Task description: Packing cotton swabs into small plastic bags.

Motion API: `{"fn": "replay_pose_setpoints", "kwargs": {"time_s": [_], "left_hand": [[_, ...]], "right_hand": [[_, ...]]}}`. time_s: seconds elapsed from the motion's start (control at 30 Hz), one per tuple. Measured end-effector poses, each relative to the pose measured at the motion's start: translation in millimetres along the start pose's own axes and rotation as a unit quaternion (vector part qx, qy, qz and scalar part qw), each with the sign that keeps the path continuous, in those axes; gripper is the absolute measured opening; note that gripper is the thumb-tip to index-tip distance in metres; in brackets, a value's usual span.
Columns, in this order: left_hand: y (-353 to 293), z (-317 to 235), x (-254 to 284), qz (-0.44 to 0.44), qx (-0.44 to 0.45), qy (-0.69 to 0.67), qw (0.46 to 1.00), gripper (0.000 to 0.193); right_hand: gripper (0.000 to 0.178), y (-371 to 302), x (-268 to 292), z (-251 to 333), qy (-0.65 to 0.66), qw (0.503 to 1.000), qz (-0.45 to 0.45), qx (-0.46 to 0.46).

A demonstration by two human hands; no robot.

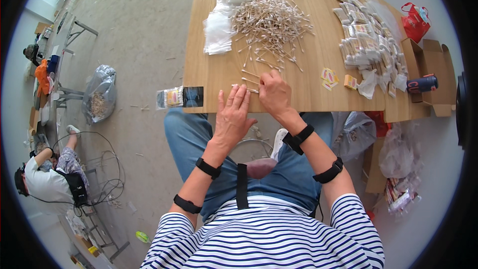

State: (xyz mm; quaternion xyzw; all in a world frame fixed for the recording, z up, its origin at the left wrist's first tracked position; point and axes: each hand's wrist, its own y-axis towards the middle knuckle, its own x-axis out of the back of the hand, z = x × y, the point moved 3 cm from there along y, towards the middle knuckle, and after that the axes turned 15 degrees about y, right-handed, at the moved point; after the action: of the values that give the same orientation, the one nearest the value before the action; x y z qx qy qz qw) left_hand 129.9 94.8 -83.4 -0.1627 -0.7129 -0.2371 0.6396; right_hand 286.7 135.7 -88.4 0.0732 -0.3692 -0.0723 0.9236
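Note:
My left hand [232, 115] lies at the table's front edge with its fingers stretched out flat, the fingertips touching the end of a loose cotton swab. Just right of it, my right hand [275, 92] is closed, its fingers pinched at the inner end of a cotton swab [250, 80] that points left. The right fingertips are partly hidden by the hand itself. Beyond both hands spreads a large heap of cotton swabs [271, 20]. Left of the heap are stacked clear plastic bags [218, 32]. A filled bag of swabs [174, 97] sits at the table's left front edge.
Many packed swab bags [366, 42] are piled at the right, near small yellow-and-white cards [329, 77]. Farther right stand an open cardboard box [438, 69], a dark can [422, 84] and a red bag [415, 22]. A person [50, 182] sits at the far left.

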Motion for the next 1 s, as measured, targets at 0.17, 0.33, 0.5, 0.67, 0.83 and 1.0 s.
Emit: {"fn": "replay_pose_setpoints", "kwargs": {"time_s": [0.17,0.33,0.5,0.67,0.83,1.0], "left_hand": [[0.2,0.4,0.0,-0.004,0.001,-0.009,1.000,0.091],[-0.4,0.1,-1.2,-0.002,-0.005,-0.019,1.000,0.093],[-0.4,-1.0,2.1,0.005,0.001,-0.033,0.999,0.090],[-0.5,-0.9,4.5,0.007,0.002,-0.028,1.000,0.091],[3.5,6.0,3.4,0.001,-0.003,-0.019,1.000,0.098],[17.1,10.8,-4.0,-0.018,-0.015,-0.032,0.999,0.112]], "right_hand": [[0.006,8.4,4.4,5.7,0.035,0.998,-0.046,0.021],[0.005,8.9,-9.2,2.9,0.057,0.998,0.011,0.036],[0.005,6.9,-9.7,5.3,0.091,0.995,-0.010,0.033],[0.006,4.6,-10.1,5.3,0.088,0.995,-0.009,0.042],[0.005,8.2,-13.2,6.3,0.073,0.996,0.027,0.051],[0.017,44.1,-10.9,17.6,0.008,0.999,-0.028,-0.013]]}}
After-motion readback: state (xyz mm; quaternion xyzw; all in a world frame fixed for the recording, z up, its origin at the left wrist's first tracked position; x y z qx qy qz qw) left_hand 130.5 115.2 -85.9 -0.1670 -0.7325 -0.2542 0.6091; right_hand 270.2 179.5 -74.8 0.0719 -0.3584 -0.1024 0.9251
